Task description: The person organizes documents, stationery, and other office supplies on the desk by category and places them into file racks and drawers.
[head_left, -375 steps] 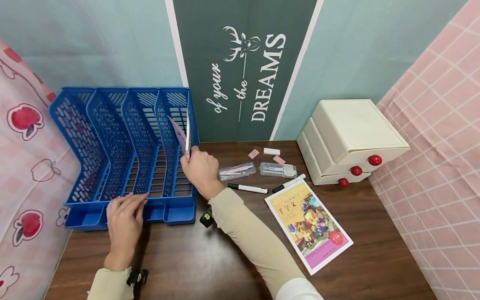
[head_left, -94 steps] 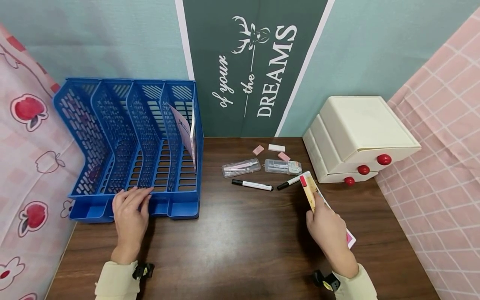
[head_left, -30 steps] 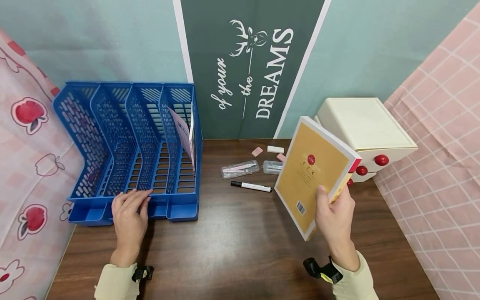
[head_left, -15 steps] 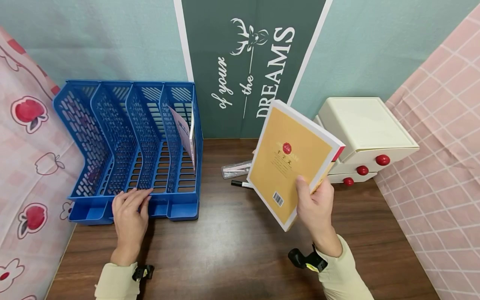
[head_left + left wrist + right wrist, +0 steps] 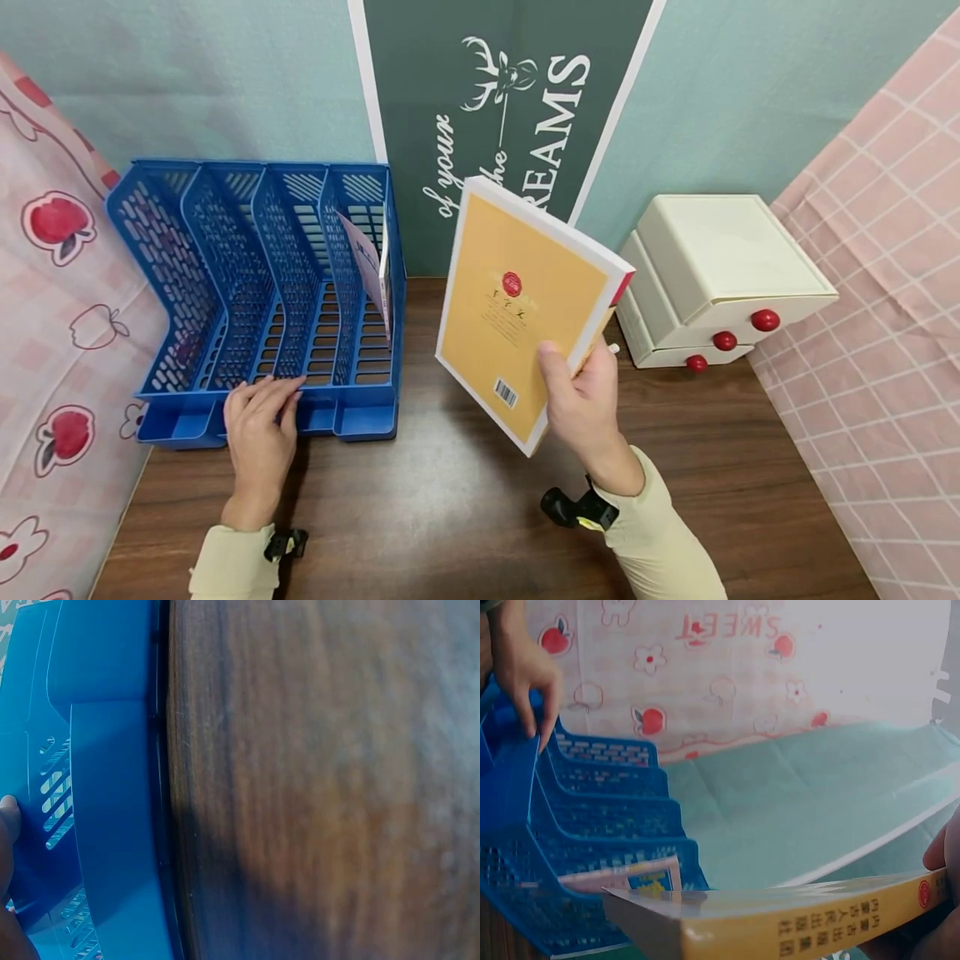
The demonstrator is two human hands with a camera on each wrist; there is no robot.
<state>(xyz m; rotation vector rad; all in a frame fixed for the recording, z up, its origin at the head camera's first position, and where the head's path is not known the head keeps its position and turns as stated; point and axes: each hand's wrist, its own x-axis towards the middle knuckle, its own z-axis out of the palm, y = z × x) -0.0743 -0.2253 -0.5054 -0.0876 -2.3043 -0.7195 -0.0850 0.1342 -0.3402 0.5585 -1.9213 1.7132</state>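
- A thick book (image 5: 517, 308) is held up over the counter, just right of the blue rack (image 5: 367, 425), with a gap between them in the head view. It leans at a slant, its yellow back cover showing a red seal, a few dark characters and a barcode.
- The right hand (image 5: 581, 408), also to the right of the rack, has its fingers clamped on the book near the spine, thumb flat on the back cover.
- The left hand (image 5: 258, 442) is at the front of the rack, its fingers laid together over the front rim and the thumb on the near side, gripping that edge.
- The rack has four tall slots with perforated walls and small trays along its front.
- In the rack's rightmost slot a thin pink booklet (image 5: 367, 258) stands upright, its cover splayed to the left.
- Under the rack spreads a dark brown wooden counter (image 5: 450, 517).
- Well to the right of the rack sits a cream drawer box (image 5: 738, 242) with three red knobs (image 5: 766, 320).
- Behind the rack and to its right hangs a dark green panel (image 5: 502, 75) with white lettering and a deer head.
- Left of the rack is a pink cloth (image 5: 58, 317) with red apples.
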